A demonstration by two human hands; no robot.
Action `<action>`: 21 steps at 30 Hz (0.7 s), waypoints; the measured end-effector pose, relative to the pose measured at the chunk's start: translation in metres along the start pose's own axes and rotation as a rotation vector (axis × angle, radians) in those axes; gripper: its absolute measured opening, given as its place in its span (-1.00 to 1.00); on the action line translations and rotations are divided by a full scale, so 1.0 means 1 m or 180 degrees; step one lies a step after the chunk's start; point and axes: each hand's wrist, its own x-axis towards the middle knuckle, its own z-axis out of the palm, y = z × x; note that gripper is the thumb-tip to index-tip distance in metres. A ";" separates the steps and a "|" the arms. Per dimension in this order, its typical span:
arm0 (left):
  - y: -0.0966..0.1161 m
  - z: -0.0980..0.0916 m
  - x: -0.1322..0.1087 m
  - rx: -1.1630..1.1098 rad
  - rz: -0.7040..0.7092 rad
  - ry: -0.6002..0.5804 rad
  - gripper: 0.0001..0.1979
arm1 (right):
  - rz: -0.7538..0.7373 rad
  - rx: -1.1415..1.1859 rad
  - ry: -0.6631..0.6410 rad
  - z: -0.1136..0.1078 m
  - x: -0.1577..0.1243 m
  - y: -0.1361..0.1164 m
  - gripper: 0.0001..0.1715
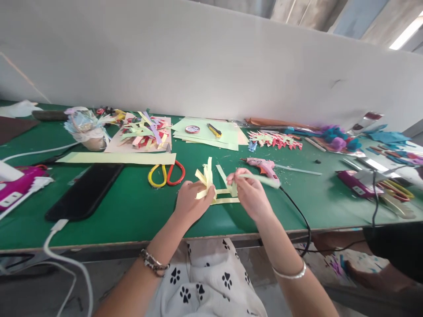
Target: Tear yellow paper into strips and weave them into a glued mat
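My left hand [194, 200] is closed around a bundle of pale yellow paper strips [207, 175], whose ends fan out above the fingers. My right hand [250, 193] pinches a pale green-yellow paper strip [264, 179] that sticks out to the right, partly in front of the glue gun. Between my hands, loose yellow paper strips [226, 200] lie on the green table top [148, 215]. Just beyond my right hand rests a pink glue gun [264, 165] with a black cord. Scissors [167, 174] with yellow and red handles lie left of my left hand, blades hidden under a long paper strip [122, 158].
At left are a black phone [86, 191] on a white cable and a magenta power strip [23, 184]. Behind lie paper scraps [147, 130], green paper sheets [198, 136] with tape [192, 129] and a cutter [214, 130]. Another magenta power strip [357, 184] and another person's legs [380, 268] are right.
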 end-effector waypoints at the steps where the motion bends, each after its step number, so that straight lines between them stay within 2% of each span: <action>1: 0.000 0.000 0.000 0.0028 0.0023 -0.0005 -0.65 | -0.0006 -0.0041 0.0024 0.001 -0.006 0.005 -0.86; 6: 0.000 0.000 0.000 0.0007 0.0033 0.0055 -0.66 | 0.0069 -0.0476 -0.0146 -0.001 -0.024 0.013 -0.86; 14: 0.000 0.001 -0.001 -0.0032 0.0035 0.0117 -0.67 | -0.0235 -0.2480 -0.0303 -0.005 -0.039 0.008 -0.82; 18: 0.002 0.000 0.000 0.0024 0.0119 0.0075 -0.65 | -0.0597 -0.2743 -0.0803 -0.006 -0.043 0.007 -0.84; 21: 0.004 -0.002 0.002 0.0069 0.0120 0.0002 -0.64 | -0.0653 -0.2823 -0.0910 -0.006 -0.046 0.007 -0.74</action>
